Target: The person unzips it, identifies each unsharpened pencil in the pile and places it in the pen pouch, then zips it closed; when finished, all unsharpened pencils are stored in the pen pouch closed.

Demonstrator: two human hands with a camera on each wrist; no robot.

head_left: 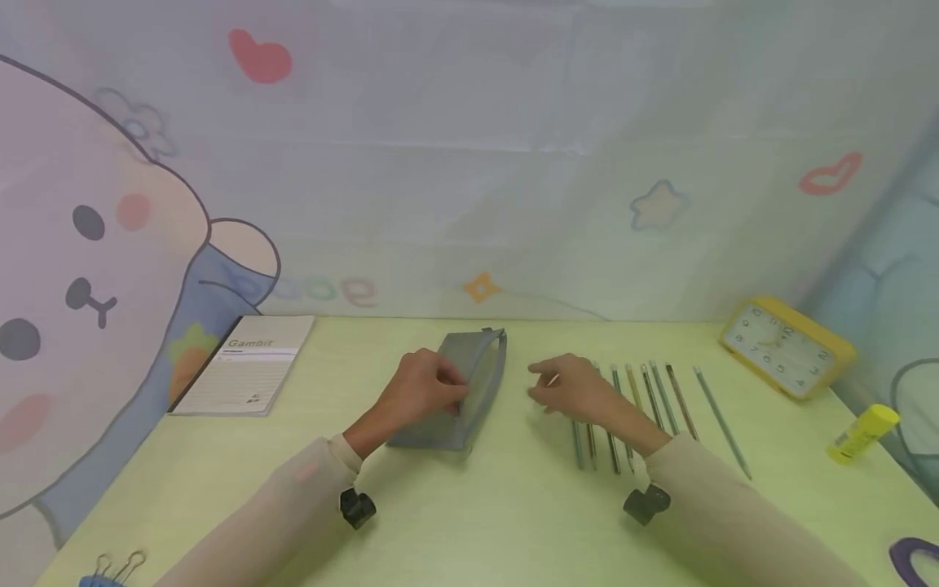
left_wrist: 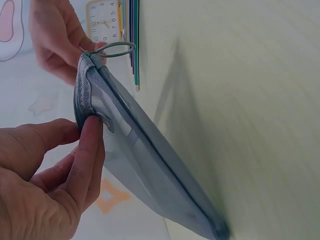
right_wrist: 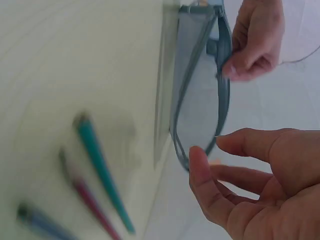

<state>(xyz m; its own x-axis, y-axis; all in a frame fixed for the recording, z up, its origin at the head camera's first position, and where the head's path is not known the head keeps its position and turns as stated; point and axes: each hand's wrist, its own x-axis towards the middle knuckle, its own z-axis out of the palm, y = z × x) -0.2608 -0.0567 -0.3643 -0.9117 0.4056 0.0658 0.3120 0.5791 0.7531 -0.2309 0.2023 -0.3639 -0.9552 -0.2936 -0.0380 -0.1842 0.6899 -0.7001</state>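
Observation:
A grey mesh zip pouch point(head_left: 429, 432) stands mid-table with its mouth parted toward the right. My left hand point(head_left: 421, 386) pinches one zipped edge between thumb and fingers, as the left wrist view shows close up on the pouch point(left_wrist: 145, 167). To the right of the pouch, my right hand point(head_left: 575, 390) hovers over a row of several pencils, thumb and fingers bent but apart, holding nothing. It hides part of that row; a teal pencil point(right_wrist: 104, 170) lies below it in the right wrist view. One green pencil point(head_left: 722, 421) lies apart at the row's right end.
A notebook point(head_left: 245, 367) lies at the back left. On the right stand a yellow clock point(head_left: 785, 346) and a yellow glue stick point(head_left: 864, 434). A blue binder clip point(head_left: 103, 580) and a purple ring-shaped handle point(head_left: 905, 562) sit at the front corners. A printed cloth point(head_left: 440, 163) hangs behind the table.

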